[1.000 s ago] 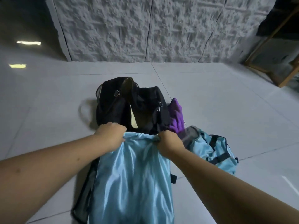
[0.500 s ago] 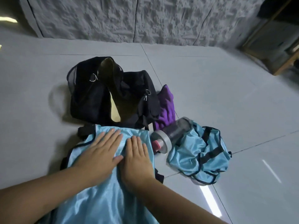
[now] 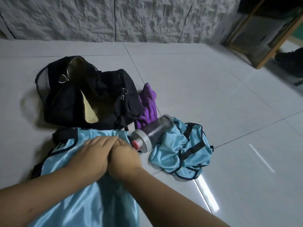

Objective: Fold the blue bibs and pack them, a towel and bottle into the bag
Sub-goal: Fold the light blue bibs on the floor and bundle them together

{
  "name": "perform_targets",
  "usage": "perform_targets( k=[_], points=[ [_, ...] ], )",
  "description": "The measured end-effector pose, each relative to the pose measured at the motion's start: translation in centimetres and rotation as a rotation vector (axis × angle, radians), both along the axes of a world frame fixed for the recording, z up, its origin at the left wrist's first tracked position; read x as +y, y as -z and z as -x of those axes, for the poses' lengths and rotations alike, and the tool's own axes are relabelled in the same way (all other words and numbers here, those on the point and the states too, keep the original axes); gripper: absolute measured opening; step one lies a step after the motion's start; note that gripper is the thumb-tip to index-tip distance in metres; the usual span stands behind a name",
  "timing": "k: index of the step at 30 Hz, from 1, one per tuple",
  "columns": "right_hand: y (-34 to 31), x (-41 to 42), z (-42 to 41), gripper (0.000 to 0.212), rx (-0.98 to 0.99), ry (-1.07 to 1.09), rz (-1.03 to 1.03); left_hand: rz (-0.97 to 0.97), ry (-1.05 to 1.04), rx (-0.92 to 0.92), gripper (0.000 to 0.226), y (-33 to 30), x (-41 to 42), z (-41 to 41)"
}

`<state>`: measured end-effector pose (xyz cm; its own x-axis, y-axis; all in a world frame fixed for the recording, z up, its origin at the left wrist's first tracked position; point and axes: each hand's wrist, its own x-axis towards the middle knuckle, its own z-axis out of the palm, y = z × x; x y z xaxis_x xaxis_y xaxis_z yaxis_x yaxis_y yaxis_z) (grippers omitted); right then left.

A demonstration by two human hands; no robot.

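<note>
A light blue bib [image 3: 91, 199] with dark trim lies flat on the tiled floor in front of me. My left hand [image 3: 91, 154] and my right hand [image 3: 124, 158] press side by side on its upper part, fingers straight and close together. Beyond them the black bag [image 3: 68, 99] lies open, showing a tan lining. A purple towel [image 3: 147, 105] is bunched against the bag's right side. A clear bottle [image 3: 155, 128] with a grey lid lies on its side, resting on a second, crumpled blue bib [image 3: 182, 149].
A rough grey stone wall [image 3: 147, 18] runs along the back. A wooden-framed piece of furniture [image 3: 265, 33] stands at the far right, with a dark object [image 3: 291, 63] beside it. Grey floor tiles [image 3: 213, 89] stretch to the right.
My hands let go of the bib's top edge, laid it flat and pressed on it. Now they have drawn closer together, toward the bib's right side. The bottle came into view.
</note>
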<state>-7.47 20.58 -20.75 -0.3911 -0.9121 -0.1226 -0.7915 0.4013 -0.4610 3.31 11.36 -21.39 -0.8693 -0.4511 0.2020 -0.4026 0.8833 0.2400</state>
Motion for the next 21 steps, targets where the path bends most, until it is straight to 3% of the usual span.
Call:
perform_targets(
  k=[5, 8, 10, 13, 18, 21],
  points=[
    [-2.5, 6.3, 6.8, 0.038, 0.12, 0.219, 0.31, -0.153, 0.162, 0.176, 0.05, -3.3, 4.9, 8.3],
    [-2.0, 10.8, 11.3, 0.033, 0.065, 0.409, 0.288, -0.205, 0.27, 0.161, 0.044, -2.9, 8.2, 12.8],
    [-1.4, 13.6, 14.0, 0.032, 0.012, 0.605, 0.235, -0.266, 0.303, 0.04, 0.047, -2.3, 10.3, 14.8],
    [0.0, 17.0, 17.7, 0.042, -0.044, 0.831, 0.141, -0.098, 0.307, -0.148, 0.049, -1.5, 12.6, 17.1],
    [1.8, 19.2, 20.4, 0.068, -0.122, 0.847, -0.095, 0.183, 0.215, -0.354, 0.038, -0.8, 12.7, 18.7],
    [2.6, 18.9, 21.2, 0.07, -0.168, 0.877, -0.114, 0.191, 0.146, -0.393, 0.043, -0.8, 10.8, 19.1]
  ],
)
